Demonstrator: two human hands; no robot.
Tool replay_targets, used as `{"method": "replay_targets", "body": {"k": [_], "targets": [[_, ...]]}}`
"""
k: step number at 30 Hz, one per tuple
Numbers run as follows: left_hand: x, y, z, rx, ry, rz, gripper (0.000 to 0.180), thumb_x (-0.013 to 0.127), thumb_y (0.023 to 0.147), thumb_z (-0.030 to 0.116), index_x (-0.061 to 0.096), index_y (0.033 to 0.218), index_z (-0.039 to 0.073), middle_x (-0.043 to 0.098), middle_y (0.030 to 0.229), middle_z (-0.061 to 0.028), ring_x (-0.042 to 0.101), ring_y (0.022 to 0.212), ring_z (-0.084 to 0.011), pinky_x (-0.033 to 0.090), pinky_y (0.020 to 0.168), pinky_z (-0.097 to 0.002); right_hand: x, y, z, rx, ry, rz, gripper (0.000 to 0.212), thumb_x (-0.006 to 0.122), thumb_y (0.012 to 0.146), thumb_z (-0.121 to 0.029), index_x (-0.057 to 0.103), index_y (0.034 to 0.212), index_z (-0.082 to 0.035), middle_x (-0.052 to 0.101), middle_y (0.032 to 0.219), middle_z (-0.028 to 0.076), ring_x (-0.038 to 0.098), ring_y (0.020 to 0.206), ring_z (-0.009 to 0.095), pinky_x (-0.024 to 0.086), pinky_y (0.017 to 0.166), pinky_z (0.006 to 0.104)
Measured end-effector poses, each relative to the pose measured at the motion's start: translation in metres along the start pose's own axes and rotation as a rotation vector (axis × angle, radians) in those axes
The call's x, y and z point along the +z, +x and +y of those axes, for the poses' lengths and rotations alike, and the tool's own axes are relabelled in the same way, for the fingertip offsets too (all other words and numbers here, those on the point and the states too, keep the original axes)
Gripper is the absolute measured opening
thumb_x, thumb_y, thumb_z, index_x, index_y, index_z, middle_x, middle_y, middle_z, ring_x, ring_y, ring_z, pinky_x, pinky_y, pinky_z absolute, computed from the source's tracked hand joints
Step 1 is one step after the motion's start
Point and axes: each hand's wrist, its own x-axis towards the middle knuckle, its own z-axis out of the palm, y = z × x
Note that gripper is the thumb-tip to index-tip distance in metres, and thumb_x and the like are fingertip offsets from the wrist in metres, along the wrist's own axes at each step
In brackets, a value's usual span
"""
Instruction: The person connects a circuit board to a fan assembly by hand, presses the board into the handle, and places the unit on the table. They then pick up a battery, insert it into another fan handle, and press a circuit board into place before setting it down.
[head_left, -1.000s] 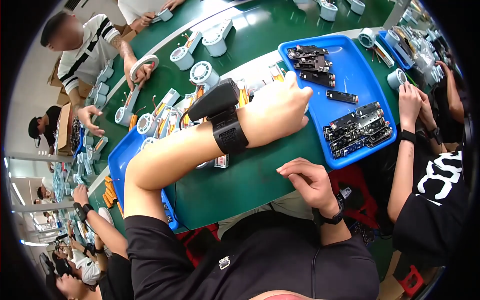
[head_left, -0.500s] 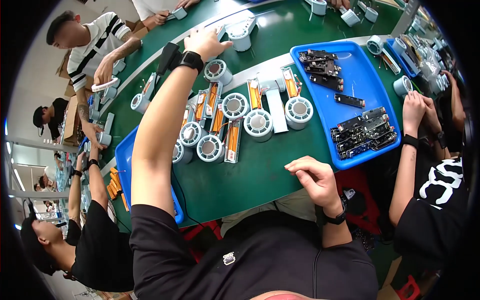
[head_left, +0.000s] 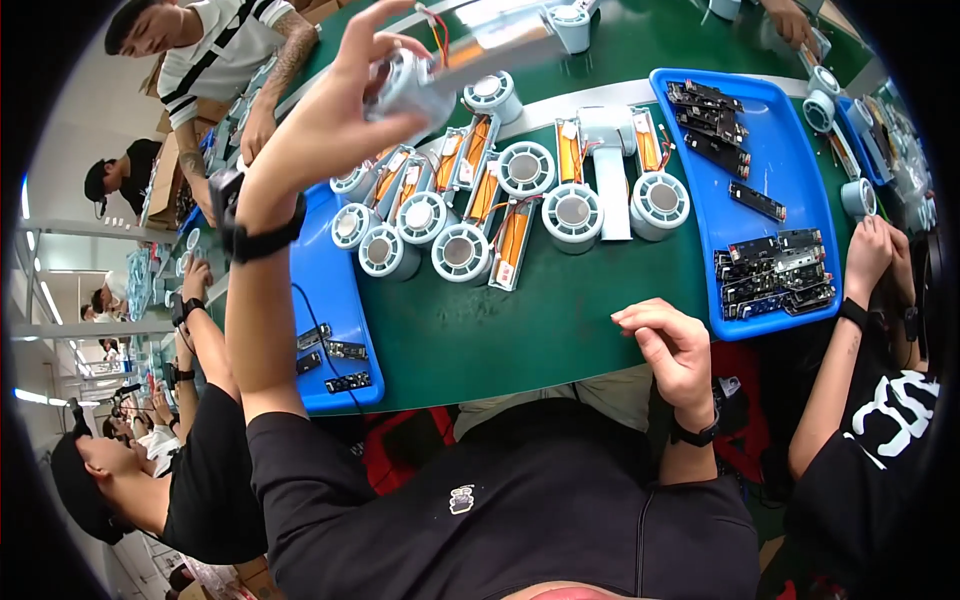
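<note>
My left hand [head_left: 325, 125] is raised at the upper left, its fingers and thumb wrapped round the head of a pale blue handheld fan [head_left: 412, 95]. The fan's handle points right, smeared by motion; an orange battery and red wires show in it. Below it on the green table lie several more fans [head_left: 573, 215], with round vented heads and opened handles holding orange batteries. My right hand [head_left: 675, 355] hovers over the table's near edge, fingers curled and pressed together, with nothing visible in them.
At the right, a blue tray [head_left: 775, 215] holds several black circuit boards [head_left: 770, 275]. Another blue tray [head_left: 345, 290] with a few boards stands at the left, a black cable crossing it. Co-workers sit on both sides and across, one hand [head_left: 870, 255] near the right tray.
My left hand has come back from the far side of the table toward the left and now holds a fan. The view has shifted; my right hand stays curled near the edge.
</note>
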Motion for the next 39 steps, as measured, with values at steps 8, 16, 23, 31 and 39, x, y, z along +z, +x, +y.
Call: {"method": "replay_targets", "body": {"k": [8,16,23,31,39], "targets": [[0.126,-0.121,0.089,0.183,0.268,-0.527,0.043,0.070,0.078,0.003,0.062,0.119,0.014,0.056,0.132,-0.0111,0.055,0.127,-0.0321,0.047,0.099,-0.0425,0.001,0.002,-0.003,0.013,0.017,-0.025,0.016,0.057,0.098,0.002,0.071,0.105,0.005,0.073,0.109,0.019,0.068,0.093,0.021,0.054,0.084,0.0304],[0.182,-0.111,0.069,0.206,0.445,-0.129,0.045,0.069,0.082,0.007,0.064,0.125,0.020,0.052,0.145,-0.0057,0.048,0.134,-0.0300,0.043,0.102,-0.0415,-0.002,-0.004,0.001,-0.005,-0.065,-0.050,0.018,0.066,0.094,-0.006,0.069,0.108,0.005,0.071,0.109,0.018,0.066,0.095,0.023,0.053,0.083,0.0332],[0.157,-0.111,0.070,0.159,0.352,0.065,0.052,0.070,0.081,0.001,0.067,0.130,0.020,0.055,0.146,-0.0060,0.052,0.132,-0.0286,0.044,0.103,-0.0425,0.029,0.008,-0.020,-0.198,-0.548,-0.231,0.056,0.089,0.072,-0.023,0.064,0.117,0.001,0.067,0.104,0.014,0.062,0.091,0.028,0.052,0.080,0.0372],[0.011,-0.098,-0.015,-0.389,0.248,0.323,0.018,0.069,0.097,0.011,0.072,0.110,0.000,0.075,0.104,-0.0088,0.070,0.092,-0.0160,0.055,0.081,-0.0283,0.036,0.006,-0.010,-0.163,-0.635,-0.119,0.064,0.092,0.063,-0.025,0.063,0.115,-0.003,0.067,0.100,0.010,0.060,0.083,0.027,0.051,0.074,0.0376],[-0.010,-0.016,-0.119,-0.862,0.337,0.111,0.058,0.078,0.085,0.057,0.074,0.094,0.000,0.070,0.082,-0.0061,0.063,0.066,-0.0142,0.050,0.062,-0.0307,0.040,0.003,-0.013,-0.163,-0.657,-0.078,0.056,0.088,0.066,-0.023,0.063,0.113,-0.003,0.064,0.093,0.010,0.059,0.079,0.026,0.050,0.071,0.0373]]}}
